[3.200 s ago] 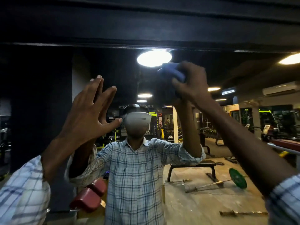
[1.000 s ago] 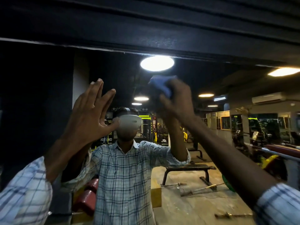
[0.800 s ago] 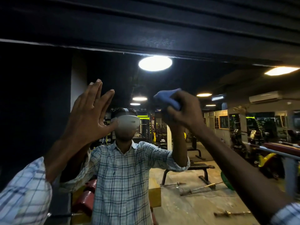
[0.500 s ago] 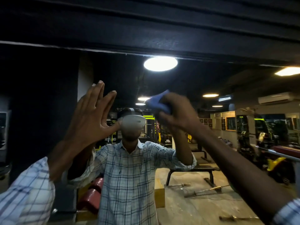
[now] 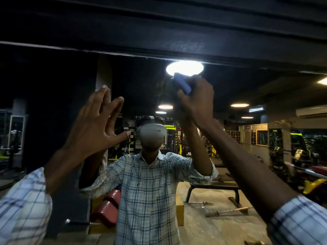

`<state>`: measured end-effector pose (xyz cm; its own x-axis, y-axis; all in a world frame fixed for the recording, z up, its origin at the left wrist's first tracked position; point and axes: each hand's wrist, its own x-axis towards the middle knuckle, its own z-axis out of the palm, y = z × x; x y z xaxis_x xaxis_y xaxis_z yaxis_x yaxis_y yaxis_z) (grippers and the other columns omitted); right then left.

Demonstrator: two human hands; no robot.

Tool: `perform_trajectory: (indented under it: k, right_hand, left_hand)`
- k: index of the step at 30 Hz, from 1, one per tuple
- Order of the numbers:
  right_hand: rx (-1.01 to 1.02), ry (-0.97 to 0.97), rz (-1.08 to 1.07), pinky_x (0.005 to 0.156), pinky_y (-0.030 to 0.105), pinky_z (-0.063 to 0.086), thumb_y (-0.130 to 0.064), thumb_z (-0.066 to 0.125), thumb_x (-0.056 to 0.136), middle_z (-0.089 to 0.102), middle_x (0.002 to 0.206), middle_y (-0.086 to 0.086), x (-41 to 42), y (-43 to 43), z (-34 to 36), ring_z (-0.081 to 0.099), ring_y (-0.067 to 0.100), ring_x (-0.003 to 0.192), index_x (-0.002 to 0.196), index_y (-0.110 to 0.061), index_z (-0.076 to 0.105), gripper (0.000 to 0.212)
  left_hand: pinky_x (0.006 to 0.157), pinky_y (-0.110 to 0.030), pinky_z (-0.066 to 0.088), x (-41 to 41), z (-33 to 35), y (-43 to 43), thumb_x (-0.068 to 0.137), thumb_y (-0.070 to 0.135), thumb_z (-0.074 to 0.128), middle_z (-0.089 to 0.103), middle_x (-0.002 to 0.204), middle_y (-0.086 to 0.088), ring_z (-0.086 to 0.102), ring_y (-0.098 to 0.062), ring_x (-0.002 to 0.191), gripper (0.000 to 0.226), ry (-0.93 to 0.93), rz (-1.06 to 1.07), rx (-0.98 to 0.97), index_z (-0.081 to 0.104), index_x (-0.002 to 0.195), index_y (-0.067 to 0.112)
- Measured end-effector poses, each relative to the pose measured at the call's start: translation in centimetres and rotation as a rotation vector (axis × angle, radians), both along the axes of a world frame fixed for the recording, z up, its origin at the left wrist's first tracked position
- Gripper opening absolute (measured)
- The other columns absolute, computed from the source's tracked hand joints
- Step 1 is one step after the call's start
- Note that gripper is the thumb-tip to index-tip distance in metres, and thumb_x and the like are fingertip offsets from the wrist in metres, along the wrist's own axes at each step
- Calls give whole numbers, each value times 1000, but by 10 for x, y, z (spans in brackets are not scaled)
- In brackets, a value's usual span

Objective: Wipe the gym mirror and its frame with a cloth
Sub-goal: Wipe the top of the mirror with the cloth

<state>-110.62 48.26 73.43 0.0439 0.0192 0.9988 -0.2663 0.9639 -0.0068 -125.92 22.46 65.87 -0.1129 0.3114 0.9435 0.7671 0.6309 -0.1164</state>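
The frame (image 5: 177,41) is a broad, dark, matt band running across the top of the view, tilted slightly down to the right, with a thin pale line along its lower edge. The mirror (image 5: 134,82) hangs upright directly below the frame, its glass dim and showing a reflected gym hall with ceiling lamps. The cloth (image 5: 182,84) is small, blue and bunched into a wad, gripped in the right hand (image 5: 198,99) and held up at the glass just beneath the frame.

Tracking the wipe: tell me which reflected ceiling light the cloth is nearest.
The largest, brightest light, under the top frame; the blue cloth overlaps its lower edge. Others hang lower.
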Motion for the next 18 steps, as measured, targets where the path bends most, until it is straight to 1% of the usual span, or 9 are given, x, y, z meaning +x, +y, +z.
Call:
perform_trajectory:
  k: [3, 5, 7, 9, 10, 11, 15, 17, 18]
  right_hand:
    - [457, -352, -66, 67, 24, 43, -16, 75, 79, 62, 88, 0, -14, -27, -26, 54, 8, 75, 94, -12, 66, 18]
    - [642, -455, -131, 68, 30, 44, -20, 76, 76, 65, 89, 4, -16, -25, -21, 56, 14, 77, 96, -11, 67, 24]
    - [478, -259, -141, 71, 33, 46, -28, 69, 80, 65, 91, 4, -13, -16, 4, 56, 13, 80, 99, -11, 66, 25]
    - [126, 9, -60, 75, 26, 50, -23, 67, 87, 62, 92, -4, -9, -8, 20, 55, 3, 79, 101, -13, 67, 18]
    - [15, 71, -30, 76, 21, 50, -19, 69, 88, 59, 92, -8, -12, -9, 20, 53, 1, 78, 101, -14, 66, 15]
    - [17, 63, -30, 75, 19, 48, -17, 70, 88, 57, 91, -8, -19, -17, 14, 52, 2, 78, 100, -13, 66, 13]
    - [594, -382, -120, 65, 28, 39, -24, 72, 79, 60, 86, 0, -41, -51, -16, 53, 14, 73, 93, -12, 64, 20]
    - [556, -304, -113, 66, 36, 46, -31, 68, 83, 61, 85, 3, -35, -40, 11, 57, 18, 74, 94, -10, 65, 24]
    - [431, -185, -89, 67, 43, 49, -33, 65, 84, 62, 85, 4, -31, -30, 29, 58, 20, 74, 94, -8, 65, 27]
  left_hand:
    - [118, -58, 20, -6, 2, -10, 69, 83, 59, -10, 174, -2, -4, -28, 160, 114, -7, -12, -8, 22, 164, 31]
    - [118, -58, 20, -12, 2, -18, 69, 86, 54, -9, 174, -2, -3, -28, 160, 113, 10, -12, -24, 23, 163, 32]
    - [118, -54, 20, -19, 4, -27, 71, 86, 51, -9, 174, -1, -2, -27, 160, 110, 33, -7, -35, 23, 163, 33]
    - [118, -52, 19, -25, 6, -35, 73, 85, 50, -8, 174, 0, -1, -26, 161, 107, 56, -15, -48, 24, 163, 34]
    - [119, -52, 19, -28, 6, -38, 74, 85, 50, -8, 174, 0, -1, -26, 161, 107, 71, -18, -57, 23, 164, 34]
    - [119, -52, 19, -31, 7, -40, 74, 84, 50, -8, 174, -1, -1, -25, 161, 106, 85, -20, -64, 23, 164, 33]
    - [121, -53, 21, -41, 8, -48, 75, 83, 50, -3, 174, -4, 1, -25, 161, 105, 120, -59, -63, 25, 164, 32]
    - [121, -57, 24, -45, 9, -50, 76, 82, 49, -2, 174, -5, 2, -25, 161, 104, 137, -67, -67, 25, 164, 32]
    - [121, -58, 24, -46, 9, -52, 76, 82, 49, -2, 174, -5, 2, -25, 161, 104, 144, -68, -69, 24, 164, 32]
